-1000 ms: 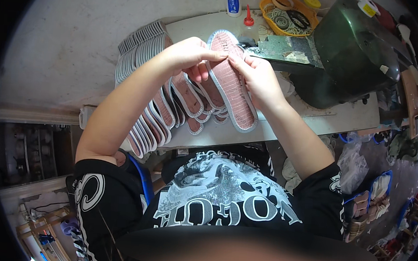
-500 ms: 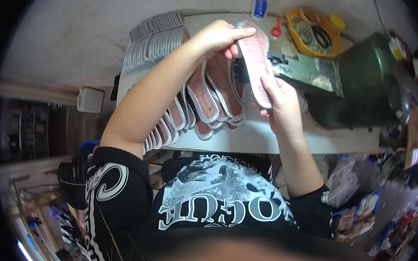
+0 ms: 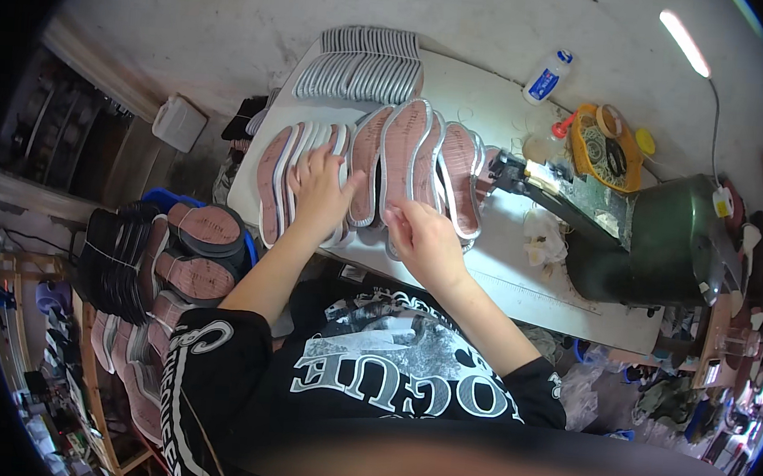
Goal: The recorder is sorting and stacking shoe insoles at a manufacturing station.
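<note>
Pink-brown insoles with silver edges lie on the white table in front of me. The uppermost insole [image 3: 407,147] rests on a loose, overlapping pile. My right hand [image 3: 431,243] is at its near end, fingers curled and closed on the edge; the hand hides that end. To the left, a row of insoles [image 3: 272,182] stands leaning closely together. My left hand [image 3: 321,191] lies over this row with its fingers spread, holding nothing. Several more insoles [image 3: 461,177] overlap at the right of the pile, beside the dark head of a green machine [image 3: 656,235].
Grey insoles [image 3: 358,73] are stacked in rows at the back. A white bottle [image 3: 545,80], a red-tipped bottle [image 3: 547,143] and a yellow basket [image 3: 629,171] stand at the back right. Tied black soles [image 3: 119,255] sit left of me. A lamp [image 3: 685,43] shines at upper right.
The insole that both hands held up near the machine is down on the pile. My hands have come left and nearer, the left one off the insole. The view has shifted too.
</note>
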The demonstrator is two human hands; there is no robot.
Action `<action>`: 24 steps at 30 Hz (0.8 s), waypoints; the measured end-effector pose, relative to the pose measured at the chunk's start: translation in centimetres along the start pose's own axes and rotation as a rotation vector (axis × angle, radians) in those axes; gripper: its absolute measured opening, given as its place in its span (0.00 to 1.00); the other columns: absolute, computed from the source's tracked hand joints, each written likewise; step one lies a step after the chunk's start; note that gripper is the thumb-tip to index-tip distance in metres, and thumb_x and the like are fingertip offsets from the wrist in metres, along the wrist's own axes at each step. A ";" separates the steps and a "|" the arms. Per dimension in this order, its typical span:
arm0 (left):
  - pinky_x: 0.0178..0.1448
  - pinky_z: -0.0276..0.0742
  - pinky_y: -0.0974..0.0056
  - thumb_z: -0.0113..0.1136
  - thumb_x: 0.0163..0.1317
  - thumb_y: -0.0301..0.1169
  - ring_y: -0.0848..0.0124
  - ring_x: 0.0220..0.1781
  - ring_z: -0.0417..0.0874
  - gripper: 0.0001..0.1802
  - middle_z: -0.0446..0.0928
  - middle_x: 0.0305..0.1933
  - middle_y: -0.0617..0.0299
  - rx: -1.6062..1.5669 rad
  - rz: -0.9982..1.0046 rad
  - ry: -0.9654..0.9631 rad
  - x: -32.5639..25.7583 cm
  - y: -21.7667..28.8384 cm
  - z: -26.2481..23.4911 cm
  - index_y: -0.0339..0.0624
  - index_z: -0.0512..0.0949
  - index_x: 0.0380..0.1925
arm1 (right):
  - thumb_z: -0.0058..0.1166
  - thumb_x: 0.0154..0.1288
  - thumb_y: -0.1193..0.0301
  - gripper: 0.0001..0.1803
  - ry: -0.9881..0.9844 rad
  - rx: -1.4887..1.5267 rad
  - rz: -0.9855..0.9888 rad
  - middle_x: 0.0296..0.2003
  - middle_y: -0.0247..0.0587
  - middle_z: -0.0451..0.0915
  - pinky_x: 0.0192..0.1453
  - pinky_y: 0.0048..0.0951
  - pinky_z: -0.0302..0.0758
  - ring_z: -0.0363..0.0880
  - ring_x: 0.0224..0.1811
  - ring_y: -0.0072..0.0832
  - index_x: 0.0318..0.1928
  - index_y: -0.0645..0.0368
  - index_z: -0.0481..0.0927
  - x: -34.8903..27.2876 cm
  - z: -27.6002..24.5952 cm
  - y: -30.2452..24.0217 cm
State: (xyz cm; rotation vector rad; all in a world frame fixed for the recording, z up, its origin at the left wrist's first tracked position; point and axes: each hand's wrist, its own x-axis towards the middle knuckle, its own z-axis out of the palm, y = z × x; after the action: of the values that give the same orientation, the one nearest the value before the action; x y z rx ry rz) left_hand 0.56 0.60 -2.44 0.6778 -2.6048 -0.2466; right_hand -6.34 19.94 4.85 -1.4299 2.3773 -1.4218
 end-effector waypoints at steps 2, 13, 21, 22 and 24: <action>0.64 0.46 0.36 0.66 0.47 0.50 0.51 0.68 0.54 0.35 0.59 0.64 0.49 0.193 -0.024 0.167 1.3 -2.0 -0.2 0.40 0.69 0.50 | 0.55 0.61 0.70 0.09 -0.048 0.022 -0.023 0.31 0.49 0.79 0.36 0.40 0.74 0.78 0.31 0.44 0.39 0.64 0.77 -0.1 0.9 0.0; 0.61 0.54 0.35 0.56 0.49 0.65 0.47 0.66 0.59 0.47 0.66 0.60 0.45 -0.072 -0.697 -0.413 4.1 -11.3 -4.7 0.34 0.67 0.55 | 0.54 0.62 0.72 0.11 -0.272 0.135 0.157 0.34 0.46 0.79 0.39 0.31 0.74 0.79 0.34 0.35 0.43 0.64 0.79 -2.6 1.3 -1.1; 0.49 0.75 0.56 0.76 0.38 0.44 0.55 0.48 0.78 0.46 0.74 0.46 0.49 -0.516 -0.393 0.202 2.8 -1.8 -11.1 0.35 0.62 0.55 | 0.55 0.63 0.70 0.19 -0.143 0.624 0.435 0.46 0.39 0.79 0.53 0.25 0.70 0.76 0.49 0.25 0.53 0.64 0.74 -2.5 -1.5 -0.4; 0.47 0.76 0.58 0.76 0.39 0.42 0.61 0.47 0.78 0.47 0.74 0.46 0.50 -0.820 -0.274 0.157 2.1 0.8 -11.6 0.34 0.60 0.56 | 0.57 0.63 0.72 0.24 -0.133 0.764 0.392 0.50 0.39 0.76 0.60 0.27 0.67 0.72 0.56 0.26 0.58 0.66 0.68 -1.7 -2.0 -1.7; 0.43 0.78 0.63 0.76 0.41 0.39 0.70 0.44 0.79 0.47 0.75 0.43 0.53 -1.212 -0.101 0.041 1.7 5.3 -11.0 0.33 0.59 0.58 | 0.57 0.62 0.74 0.24 -0.079 0.793 0.385 0.50 0.40 0.76 0.60 0.28 0.68 0.72 0.56 0.26 0.57 0.66 0.68 -1.7 -2.2 -3.3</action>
State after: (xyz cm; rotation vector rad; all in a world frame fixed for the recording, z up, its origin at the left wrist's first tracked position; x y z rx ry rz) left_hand 1.97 3.68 9.38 0.3228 -1.8434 -1.6051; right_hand -4.04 22.08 7.79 -0.7572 1.5899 -1.8169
